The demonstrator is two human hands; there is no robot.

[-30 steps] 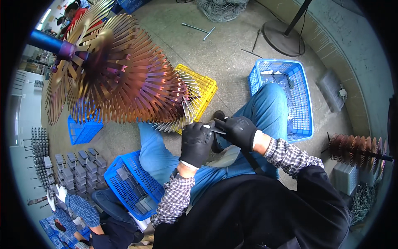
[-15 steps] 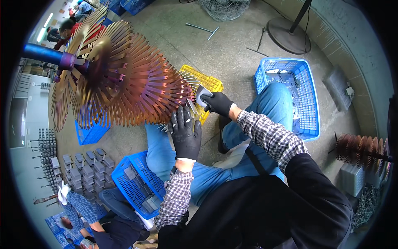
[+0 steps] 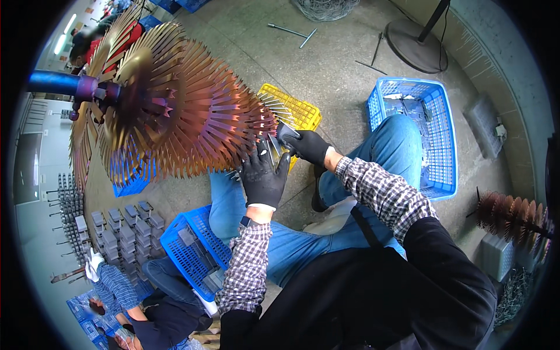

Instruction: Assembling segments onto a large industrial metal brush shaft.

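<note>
A large round rack of overlapping copper, gold and purple metal blades fills the left of the head view, carried on a blue-purple shaft. Pinched in my black-gloved right hand is a small grey metal plate, held at the rack's right edge against pale metal prongs. My left hand, also gloved, lies with fingers stretched out along the lower blade tips, its thumb raised near the plate. The left fingertips are partly hidden among the blades.
Behind the prongs is a yellow crate. Blue baskets with grey plates stand right and left of my legs. Stacked grey pieces stand farther left, near a seated person. A T-shaped tool lies on the floor.
The plate in my right hand has tilted and sits closer to the rack's edge. My left thumb has moved out toward it. The whole view has shifted slightly.
</note>
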